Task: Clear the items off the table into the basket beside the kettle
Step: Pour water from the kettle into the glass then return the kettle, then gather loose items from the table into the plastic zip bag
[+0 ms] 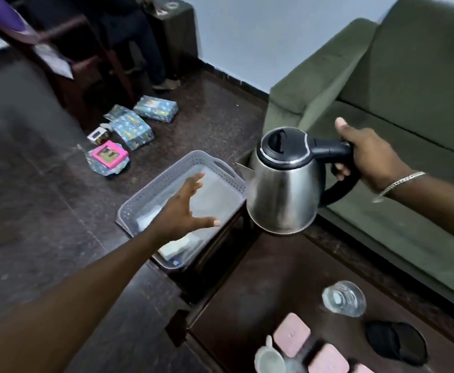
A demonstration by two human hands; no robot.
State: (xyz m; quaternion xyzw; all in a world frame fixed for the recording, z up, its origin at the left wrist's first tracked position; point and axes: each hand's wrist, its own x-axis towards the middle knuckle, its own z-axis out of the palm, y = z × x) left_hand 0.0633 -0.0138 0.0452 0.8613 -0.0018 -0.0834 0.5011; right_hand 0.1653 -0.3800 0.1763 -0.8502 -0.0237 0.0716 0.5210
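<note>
My right hand (366,154) grips the black handle of a steel kettle (282,195) and holds it in the air above the far end of the dark wooden table (260,286). My left hand (185,208) hovers open, fingers spread, over a grey perforated basket (139,203) that sits low beside the table's far left end. Pale papers and a small box lie inside the basket. On the near part of the table are a clear glass (344,298), a black pouch (396,341), pink square items (291,335) and a white cup (270,360).
A green sofa (398,84) runs along the right side of the table. On the dark floor beyond the basket lie blue patterned packages (131,127) and a pink frame (109,154). A person's legs and dark wooden furniture (91,63) stand at the back left.
</note>
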